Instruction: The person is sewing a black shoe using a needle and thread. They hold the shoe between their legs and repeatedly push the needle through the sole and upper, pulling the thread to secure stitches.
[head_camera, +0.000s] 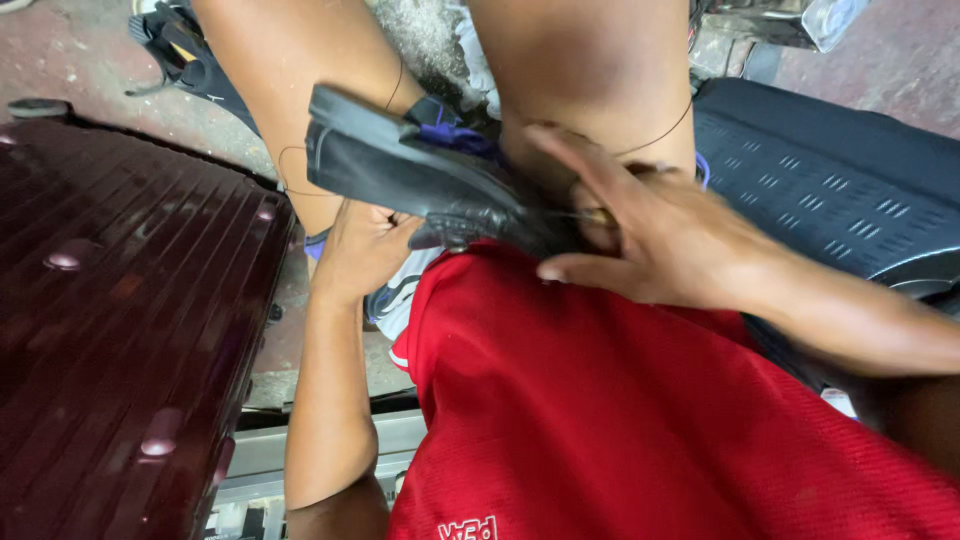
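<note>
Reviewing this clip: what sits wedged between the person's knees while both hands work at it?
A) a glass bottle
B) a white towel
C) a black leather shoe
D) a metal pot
C: a black shoe lies sole-up between the knees, with the left hand under it and the right hand at its upper, a thin thread running nearby.

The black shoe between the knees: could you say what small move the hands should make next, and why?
Probably draw the thread taut with the right hand: it loops slack over the knee, while the left hand braces the black shoe from below.
</note>
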